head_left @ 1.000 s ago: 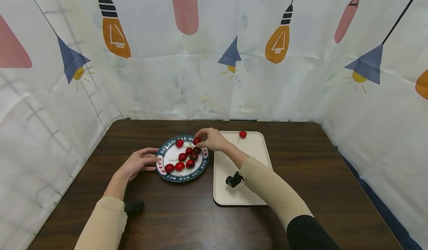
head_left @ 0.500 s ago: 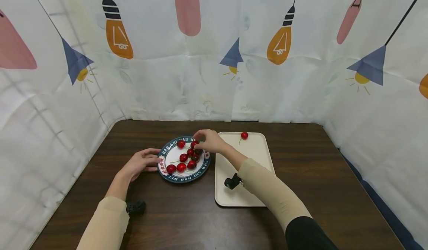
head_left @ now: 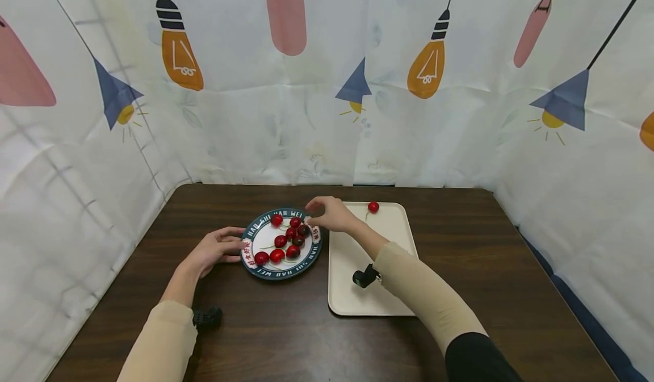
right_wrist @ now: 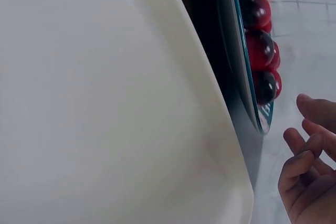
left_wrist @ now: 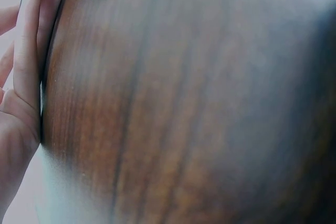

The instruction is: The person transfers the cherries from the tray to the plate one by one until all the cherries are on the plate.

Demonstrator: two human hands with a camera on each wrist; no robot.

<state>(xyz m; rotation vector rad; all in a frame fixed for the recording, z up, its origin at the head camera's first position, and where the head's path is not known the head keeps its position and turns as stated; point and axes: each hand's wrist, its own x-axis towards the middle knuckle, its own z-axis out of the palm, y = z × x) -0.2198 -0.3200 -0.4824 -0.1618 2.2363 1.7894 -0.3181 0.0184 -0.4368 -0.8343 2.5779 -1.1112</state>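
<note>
A white plate [head_left: 264, 233] with a blue, lettered rim holds several red and dark cherries [head_left: 280, 240], some with green stems. At its left edge my left hand [head_left: 217, 250] rests with fingers extended, their tips against the rim. My right hand [head_left: 331, 214] hovers by the plate's upper right rim, fingers loosely bent. In the right wrist view, a gap shows between the thumb and fingers of that right hand [right_wrist: 312, 156], with nothing held. Close to its fingertips lie a red cherry [head_left: 294, 222] and a darker cherry [head_left: 304, 230]. The left wrist view shows the left hand's fingers [left_wrist: 27, 51] close to the tabletop.
A cream rectangular tray [head_left: 352, 246] lies to the right of the plate, partly under my right forearm. A single cherry [head_left: 373, 207] with a stem sits near the tray's far edge. The brown wooden table [head_left: 265, 331] ends at a patterned curtain [head_left: 306, 132].
My right hand has let go of a cherry at the plate's upper right part and drawn back to the right. The left hand has kept its place at the rim.
</note>
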